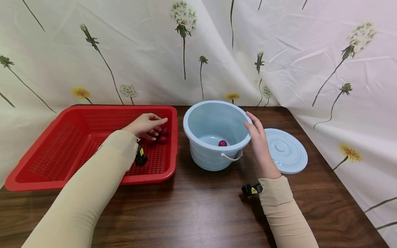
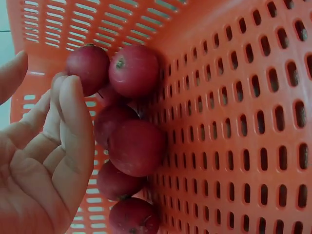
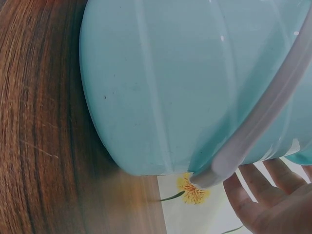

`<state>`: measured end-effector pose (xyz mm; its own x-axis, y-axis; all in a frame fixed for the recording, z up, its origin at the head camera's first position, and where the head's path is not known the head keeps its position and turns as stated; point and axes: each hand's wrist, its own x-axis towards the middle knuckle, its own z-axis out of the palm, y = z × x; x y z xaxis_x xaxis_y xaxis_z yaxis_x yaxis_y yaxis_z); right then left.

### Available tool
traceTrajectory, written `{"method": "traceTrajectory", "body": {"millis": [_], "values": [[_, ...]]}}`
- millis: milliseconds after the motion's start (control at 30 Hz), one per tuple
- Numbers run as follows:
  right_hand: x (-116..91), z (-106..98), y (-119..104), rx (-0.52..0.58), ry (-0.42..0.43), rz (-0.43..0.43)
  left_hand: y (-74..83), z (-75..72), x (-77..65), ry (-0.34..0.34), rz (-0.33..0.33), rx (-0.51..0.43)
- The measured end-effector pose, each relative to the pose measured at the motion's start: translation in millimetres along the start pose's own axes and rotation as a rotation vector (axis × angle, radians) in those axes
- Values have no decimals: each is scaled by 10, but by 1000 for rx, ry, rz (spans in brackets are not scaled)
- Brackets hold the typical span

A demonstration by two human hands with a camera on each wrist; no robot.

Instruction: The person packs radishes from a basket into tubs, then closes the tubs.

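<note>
My left hand (image 1: 145, 125) reaches into the right end of a red plastic basket (image 1: 149, 178), fingers loosely bent and thumb apart. In the left wrist view its fingertips are right at a dark red round fruit (image 2: 88, 68). More such fruits, like this larger one (image 2: 137, 147), lie bunched along the basket wall. My right hand (image 1: 258, 137) holds the right rim of a light blue bucket (image 1: 206, 156), its fingers along the outside in the right wrist view. One dark red fruit (image 1: 222, 143) lies on the bucket's floor. The fingertips behind the bucket are hidden.
A round light blue lid (image 1: 286, 151) lies flat on the dark wood table (image 1: 192, 213), right of the bucket. The bucket's handle (image 3: 265, 112) hangs down its side. A white flowered cloth (image 1: 139, 51) hangs behind the table and along its right side.
</note>
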<state>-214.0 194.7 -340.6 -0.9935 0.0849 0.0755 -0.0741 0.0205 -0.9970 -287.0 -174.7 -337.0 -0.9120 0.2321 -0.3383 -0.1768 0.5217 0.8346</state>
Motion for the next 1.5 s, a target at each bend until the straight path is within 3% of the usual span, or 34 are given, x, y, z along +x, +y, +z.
{"method": "traceTrajectory", "body": {"millis": [433,1000,1500], "values": [[1,0,2,-6,7,-9,-64,19,26,-84,-53,80],[48,-3,17,15,0,1,-101,24,95,-126,-62,60],[44,2,9,15,7,6,-93,49,73,-139,-67,36]]}}
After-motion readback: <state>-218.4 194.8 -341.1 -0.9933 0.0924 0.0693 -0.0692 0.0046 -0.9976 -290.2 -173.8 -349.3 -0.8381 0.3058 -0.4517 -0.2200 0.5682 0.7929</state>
